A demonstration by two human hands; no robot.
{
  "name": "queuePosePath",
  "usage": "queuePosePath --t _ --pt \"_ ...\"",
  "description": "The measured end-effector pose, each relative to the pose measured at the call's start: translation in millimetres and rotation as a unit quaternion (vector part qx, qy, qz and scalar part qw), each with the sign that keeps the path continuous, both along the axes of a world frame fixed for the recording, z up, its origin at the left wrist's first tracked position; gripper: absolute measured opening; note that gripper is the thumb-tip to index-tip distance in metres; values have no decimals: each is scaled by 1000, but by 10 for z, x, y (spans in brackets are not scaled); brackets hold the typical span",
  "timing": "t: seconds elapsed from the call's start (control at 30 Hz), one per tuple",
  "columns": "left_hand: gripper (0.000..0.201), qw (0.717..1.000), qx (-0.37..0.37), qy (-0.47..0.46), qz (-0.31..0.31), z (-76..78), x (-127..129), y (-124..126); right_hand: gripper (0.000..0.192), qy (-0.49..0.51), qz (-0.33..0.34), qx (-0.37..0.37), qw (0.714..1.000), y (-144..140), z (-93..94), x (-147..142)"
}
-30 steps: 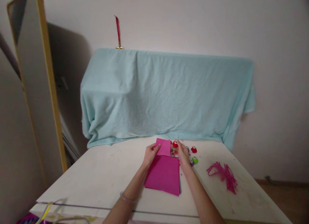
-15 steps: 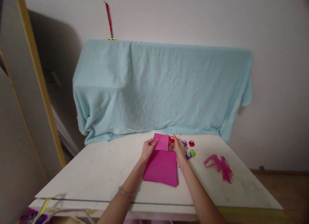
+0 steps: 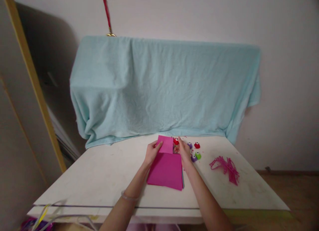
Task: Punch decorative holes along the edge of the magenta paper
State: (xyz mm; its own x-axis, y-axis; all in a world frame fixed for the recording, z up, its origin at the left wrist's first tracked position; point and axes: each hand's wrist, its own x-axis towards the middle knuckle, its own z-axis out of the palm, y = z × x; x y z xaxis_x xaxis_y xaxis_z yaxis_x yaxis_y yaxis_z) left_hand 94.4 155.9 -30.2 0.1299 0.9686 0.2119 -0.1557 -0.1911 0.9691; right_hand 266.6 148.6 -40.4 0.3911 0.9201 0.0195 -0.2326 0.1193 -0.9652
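A small pink square of paper [image 3: 165, 144] is pinched at its left edge by my left hand [image 3: 152, 153], thumb on top. Beside the paper's right edge is my right hand [image 3: 184, 152], its thumb raised and apart from the curled fingers. Whether those fingers touch the paper's edge is hard to see. Under both hands lies a stack of larger sheets [image 3: 164, 173], magenta on top, with other colours peeking out at its right side. A red eyeball-like trinket [image 3: 175, 141] shows just behind my right thumb.
Right of my hand lie small trinkets with eyes: a red one [image 3: 197, 145], a green one [image 3: 198, 155] and purple ones [image 3: 194, 159]. Farther right is a tangle of pink strips [image 3: 226, 169]. A pale blue cloth [image 3: 164, 88] drapes behind the white table [image 3: 107, 177].
The camera view has shifted slightly. Both hands keep nearly the same pose around the small pink paper, and the objects on the table have not moved.
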Motion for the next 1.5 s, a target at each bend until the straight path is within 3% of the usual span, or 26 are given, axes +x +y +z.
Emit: queuePosePath --t 0.43,0.73,1.03,1.3,1.5 --pt "44 1000 21 10 1 45 10 -37 46 -8 14 11 1000 -52 66 -47" --pt "45 994 61 70 50 40 15 -54 47 -26 95 0 995 -126 163 -88" --pt "41 974 108 180 83 -74 -52 43 38 8 108 -9 994 -117 114 -114" --pt "34 960 140 227 87 -38 -74 21 39 44 158 21 986 -130 163 -113" --pt "31 959 150 228 82 23 -88 -16 45 -1 151 27 988 -123 108 -105"
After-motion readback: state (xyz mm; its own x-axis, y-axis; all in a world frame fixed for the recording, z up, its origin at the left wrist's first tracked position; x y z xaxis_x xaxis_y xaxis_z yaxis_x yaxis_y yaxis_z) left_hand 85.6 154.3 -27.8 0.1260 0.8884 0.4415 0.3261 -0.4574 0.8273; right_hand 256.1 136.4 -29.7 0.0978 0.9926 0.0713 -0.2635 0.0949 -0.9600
